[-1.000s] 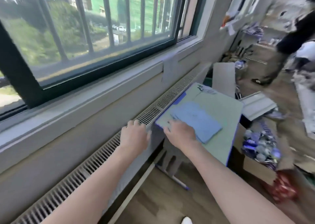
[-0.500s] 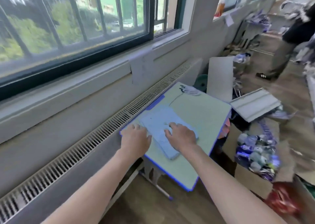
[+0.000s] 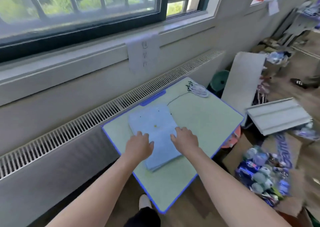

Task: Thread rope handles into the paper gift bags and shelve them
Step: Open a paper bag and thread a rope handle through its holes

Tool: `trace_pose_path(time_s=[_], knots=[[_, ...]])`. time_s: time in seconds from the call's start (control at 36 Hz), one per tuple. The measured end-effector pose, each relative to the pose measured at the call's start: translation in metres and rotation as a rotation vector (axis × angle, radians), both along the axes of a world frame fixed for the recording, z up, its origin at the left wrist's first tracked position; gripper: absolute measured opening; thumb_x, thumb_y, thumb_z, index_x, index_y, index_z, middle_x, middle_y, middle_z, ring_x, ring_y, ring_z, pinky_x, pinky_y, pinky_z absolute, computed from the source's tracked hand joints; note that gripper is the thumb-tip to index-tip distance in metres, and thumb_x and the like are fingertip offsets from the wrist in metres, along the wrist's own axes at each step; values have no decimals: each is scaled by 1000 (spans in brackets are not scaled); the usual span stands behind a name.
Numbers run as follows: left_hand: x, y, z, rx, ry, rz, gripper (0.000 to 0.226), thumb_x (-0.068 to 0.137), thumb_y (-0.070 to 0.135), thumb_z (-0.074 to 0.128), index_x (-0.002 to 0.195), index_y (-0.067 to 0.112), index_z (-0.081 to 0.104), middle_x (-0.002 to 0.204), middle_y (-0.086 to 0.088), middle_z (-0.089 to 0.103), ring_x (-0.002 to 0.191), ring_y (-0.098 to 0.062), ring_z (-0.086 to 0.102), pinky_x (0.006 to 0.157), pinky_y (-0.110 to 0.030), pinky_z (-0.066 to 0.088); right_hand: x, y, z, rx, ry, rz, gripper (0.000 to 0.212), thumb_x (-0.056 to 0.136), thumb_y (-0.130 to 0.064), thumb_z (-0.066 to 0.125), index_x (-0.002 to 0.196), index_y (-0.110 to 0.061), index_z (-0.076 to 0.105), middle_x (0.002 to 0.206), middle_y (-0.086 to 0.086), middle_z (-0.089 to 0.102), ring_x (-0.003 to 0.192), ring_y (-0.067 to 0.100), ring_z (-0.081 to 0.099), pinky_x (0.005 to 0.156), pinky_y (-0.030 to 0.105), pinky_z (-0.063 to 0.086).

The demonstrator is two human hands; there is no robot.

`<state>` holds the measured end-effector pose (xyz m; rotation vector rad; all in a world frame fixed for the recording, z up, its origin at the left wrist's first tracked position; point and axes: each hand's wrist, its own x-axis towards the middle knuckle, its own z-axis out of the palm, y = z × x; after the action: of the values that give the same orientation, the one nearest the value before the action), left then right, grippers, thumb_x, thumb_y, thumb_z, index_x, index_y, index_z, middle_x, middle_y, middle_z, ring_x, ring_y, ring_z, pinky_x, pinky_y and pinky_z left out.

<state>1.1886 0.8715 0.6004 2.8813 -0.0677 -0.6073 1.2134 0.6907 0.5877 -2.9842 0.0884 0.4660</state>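
- Head view: a stack of flat blue bags (image 3: 155,131) lies on the table (image 3: 204,116), toward its window-side edge.
- Left hand (image 3: 139,144) rests on the stack's left side, fingers spread and fairly straight, gripping nothing that I can see.
- Right hand (image 3: 186,138) lies on the stack's right edge, fingers loosely bent over it; whether they pinch the top bag I cannot tell.
- The ropes (image 3: 197,90) sit bundled at the table's far corner, well apart from the stack, with one strand trailing toward the bags.
- Step in hand, as I judge it: squaring the stack and peeling off one bag to thread.
- To do it well, press the stack down with the left hand while the right lifts only the top bag by its edge, so the rest do not slide.
- The holes show as small dark dots near the stack's far end; keep that end turned toward the ropes.
- Draw a single rope from the bundle, since the strands look tangled and may drag others along.
- The stack's near end is fanned out; straighten it before lifting.
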Motion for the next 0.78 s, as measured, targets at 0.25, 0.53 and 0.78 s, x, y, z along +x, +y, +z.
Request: trace_pose_path(time_s=[0.25, 0.53, 0.78], knots=[[37, -16, -47, -110, 216, 75, 47, 103, 39, 34, 136, 6, 41, 134, -18, 40, 113, -37, 54, 93, -40, 43, 45, -27, -39, 177, 174, -192, 51, 99, -43, 43, 134, -6, 42, 133, 17, 45, 120, 35, 49, 93, 39, 42], [43, -32, -56, -79, 316, 253, 48, 102, 41, 35, 133, 5, 38, 143, -19, 26, 117, -41, 48, 101, -41, 38, 70, -25, -72, 344, 285, -199, 65, 83, -48, 69, 127, -6, 50, 131, 13, 54, 118, 30, 55, 91, 34, 45], [46, -47, -50, -122, 256, 462, 42, 101, 34, 39, 131, 5, 41, 137, -17, 33, 115, -39, 49, 94, -41, 44, 95, -45, -74, 478, 260, -159, 48, 86, -35, 71, 117, -5, 50, 120, 12, 61, 109, 30, 59, 79, 32, 43]])
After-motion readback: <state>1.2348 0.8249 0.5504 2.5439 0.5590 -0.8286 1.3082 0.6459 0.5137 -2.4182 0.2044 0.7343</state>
